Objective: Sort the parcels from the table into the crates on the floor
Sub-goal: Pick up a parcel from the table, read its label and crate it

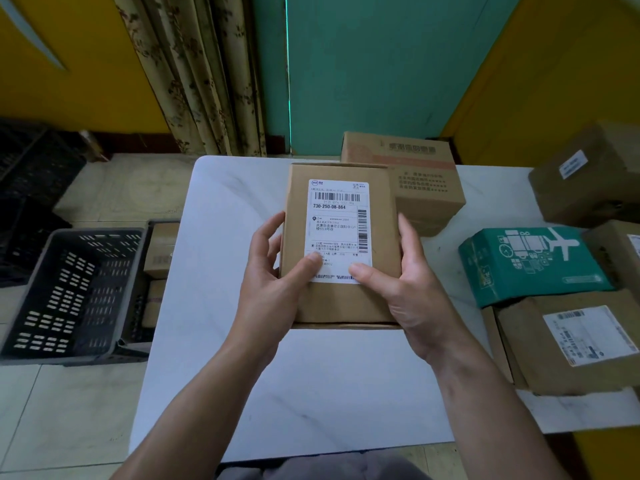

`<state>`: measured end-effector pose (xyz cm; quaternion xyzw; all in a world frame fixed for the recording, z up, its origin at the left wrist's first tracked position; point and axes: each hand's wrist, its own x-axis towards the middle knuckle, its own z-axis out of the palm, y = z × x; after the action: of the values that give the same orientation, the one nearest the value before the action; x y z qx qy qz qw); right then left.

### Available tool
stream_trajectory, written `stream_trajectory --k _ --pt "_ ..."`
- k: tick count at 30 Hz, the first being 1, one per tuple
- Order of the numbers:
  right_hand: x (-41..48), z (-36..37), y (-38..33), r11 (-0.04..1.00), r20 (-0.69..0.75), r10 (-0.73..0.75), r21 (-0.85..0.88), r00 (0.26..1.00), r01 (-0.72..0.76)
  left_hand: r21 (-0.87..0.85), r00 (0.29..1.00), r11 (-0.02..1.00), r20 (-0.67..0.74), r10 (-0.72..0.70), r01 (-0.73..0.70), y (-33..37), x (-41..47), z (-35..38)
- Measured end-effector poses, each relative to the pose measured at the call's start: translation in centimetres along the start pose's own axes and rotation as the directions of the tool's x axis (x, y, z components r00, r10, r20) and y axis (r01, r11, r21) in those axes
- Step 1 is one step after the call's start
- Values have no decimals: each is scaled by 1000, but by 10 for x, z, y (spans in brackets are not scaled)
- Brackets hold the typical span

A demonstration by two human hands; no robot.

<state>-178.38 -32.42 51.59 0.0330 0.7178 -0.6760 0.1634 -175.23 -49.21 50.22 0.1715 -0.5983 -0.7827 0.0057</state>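
**Hands holding a labelled parcel above the counter, sorting risks ahead**

Both hands are gripping one brown parcel (pixel 341 244), lifted over the white counter (pixel 221 237) with its shipping label (pixel 338 230) facing the camera. The left hand (pixel 277 275) is wrapping the left edge with its thumb pressing the label's lower corner; the right hand (pixel 412 289) is cupping the right edge, its thumb also lying on the label. Neither palm is supporting the underside as far as can be seen, so the box is hanging on side pressure alone; if the cardboard is smooth or the contents are heavy, it could be slipping downward during the swing toward the floor.

Both thumbs are covering the label's bottom lines, which could be hiding what decides the destination and leading to a wrong crate. The grey crate (pixel 69 292) is sitting on the floor to the left of the counter, apparently empty, and a second crate just beside the counter edge is already holding brown boxes (pixel 161 251); the two are standing close together, so a careless drop could be landing in the wrong one or catching on a rim.

Other parcels are waiting on the counter: a printed carton (pixel 415 168) right behind the held box, a green parcel (pixel 530 265) and more brown ones (pixel 571 341) to the right. A wide sweep of the elbow could be knocking the nearer ones, some of which are sitting near the counter's edge.
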Motion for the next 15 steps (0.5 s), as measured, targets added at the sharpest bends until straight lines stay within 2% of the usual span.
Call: stream_trajectory --k 6,15 --pt "0 13 -2 1000 18 1 -2 1000 -1 53 1000 999 20 -13 12 2 -1 -15" --pt "-11 32 -6 1000 58 -20 17 998 19 107 992 994 126 -32 19 6 -9 -42"
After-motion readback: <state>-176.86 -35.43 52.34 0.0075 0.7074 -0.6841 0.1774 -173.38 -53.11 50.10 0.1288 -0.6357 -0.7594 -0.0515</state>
